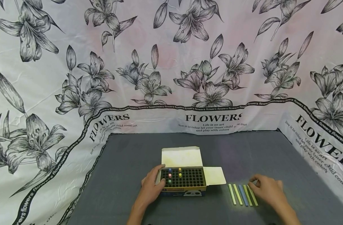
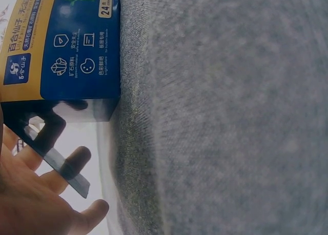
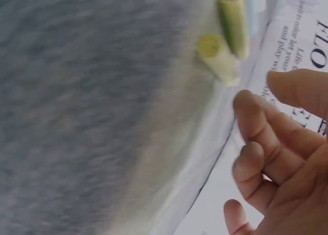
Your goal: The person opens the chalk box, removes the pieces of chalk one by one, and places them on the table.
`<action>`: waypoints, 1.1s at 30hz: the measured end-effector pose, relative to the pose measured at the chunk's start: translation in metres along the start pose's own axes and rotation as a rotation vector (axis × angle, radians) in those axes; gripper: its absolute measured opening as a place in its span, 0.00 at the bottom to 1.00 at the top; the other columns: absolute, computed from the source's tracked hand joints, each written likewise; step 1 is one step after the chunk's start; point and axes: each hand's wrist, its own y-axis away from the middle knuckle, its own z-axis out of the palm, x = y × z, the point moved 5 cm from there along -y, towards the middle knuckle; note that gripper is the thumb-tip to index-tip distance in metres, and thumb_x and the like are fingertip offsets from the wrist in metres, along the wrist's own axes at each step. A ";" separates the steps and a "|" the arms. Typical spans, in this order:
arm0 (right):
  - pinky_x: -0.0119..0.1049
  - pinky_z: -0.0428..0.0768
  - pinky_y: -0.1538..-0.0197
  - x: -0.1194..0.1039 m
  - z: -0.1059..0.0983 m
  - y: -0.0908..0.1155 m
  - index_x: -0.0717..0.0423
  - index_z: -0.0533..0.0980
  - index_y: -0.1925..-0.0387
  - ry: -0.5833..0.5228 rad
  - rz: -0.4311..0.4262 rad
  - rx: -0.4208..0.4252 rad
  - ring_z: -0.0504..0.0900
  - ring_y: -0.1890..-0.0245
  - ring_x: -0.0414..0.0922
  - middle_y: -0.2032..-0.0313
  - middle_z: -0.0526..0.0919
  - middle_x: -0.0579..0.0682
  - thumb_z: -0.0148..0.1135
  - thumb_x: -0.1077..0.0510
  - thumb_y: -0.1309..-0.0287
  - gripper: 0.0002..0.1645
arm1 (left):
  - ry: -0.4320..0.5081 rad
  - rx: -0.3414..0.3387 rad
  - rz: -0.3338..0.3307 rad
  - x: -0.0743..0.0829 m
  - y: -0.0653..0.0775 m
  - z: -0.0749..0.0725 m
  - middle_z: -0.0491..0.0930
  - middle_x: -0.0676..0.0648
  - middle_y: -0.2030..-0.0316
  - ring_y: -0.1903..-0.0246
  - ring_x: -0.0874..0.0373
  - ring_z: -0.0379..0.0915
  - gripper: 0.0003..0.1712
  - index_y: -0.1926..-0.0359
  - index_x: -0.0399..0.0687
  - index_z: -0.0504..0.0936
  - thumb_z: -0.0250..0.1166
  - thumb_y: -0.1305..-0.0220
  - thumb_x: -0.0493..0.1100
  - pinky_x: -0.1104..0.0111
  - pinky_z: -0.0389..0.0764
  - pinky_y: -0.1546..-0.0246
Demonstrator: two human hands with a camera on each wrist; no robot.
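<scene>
A chalk box [image 1: 183, 189] with its lid up holds a black grid of holes [image 1: 191, 178], and several coloured chalk ends show at its left. My left hand [image 1: 151, 188] holds the box's left end, thumb near the front corner and a finger at the back corner. In the left wrist view, its other fingers spread beside a side flap [image 2: 77, 183]. Several chalk sticks lie in a row right of the box. Over the far end of the rightmost green-yellow stick [image 1: 253, 196] is my right hand [image 1: 268, 189], its thumb and forefinger apart in the right wrist view.
The back lid [image 1: 181, 156] stands up behind the box, and a pale side flap [image 1: 214, 175] sticks out toward the chalk row. Grey cloth [image 1: 126, 162] covers the table. A flower-printed sheet [image 1: 165, 78] hangs around its back and sides.
</scene>
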 end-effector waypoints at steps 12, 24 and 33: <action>0.43 0.57 0.64 -0.057 -0.019 -0.005 0.48 0.84 0.63 -0.077 -0.272 0.491 0.72 0.78 0.39 0.79 0.82 0.38 0.71 0.57 0.51 0.11 | -0.001 -0.008 0.003 -0.001 0.000 0.000 0.72 0.54 0.39 0.53 0.56 0.71 0.31 0.34 0.71 0.66 0.59 0.36 0.46 0.43 0.58 0.47; 0.48 0.56 0.56 -0.092 -0.009 -0.012 0.49 0.84 0.64 -0.273 -0.395 0.588 0.72 0.78 0.40 0.80 0.81 0.38 0.72 0.63 0.55 0.12 | -0.006 0.002 0.013 0.001 0.000 0.000 0.73 0.54 0.39 0.54 0.57 0.70 0.31 0.34 0.70 0.66 0.59 0.37 0.45 0.43 0.59 0.48; 0.44 0.54 0.59 -0.128 0.011 -0.009 0.49 0.84 0.65 -0.392 -0.487 0.623 0.69 0.77 0.40 0.80 0.79 0.36 0.74 0.64 0.58 0.14 | -0.016 -0.023 -0.001 -0.001 -0.002 0.000 0.73 0.54 0.41 0.61 0.58 0.67 0.31 0.33 0.71 0.65 0.58 0.37 0.46 0.46 0.58 0.52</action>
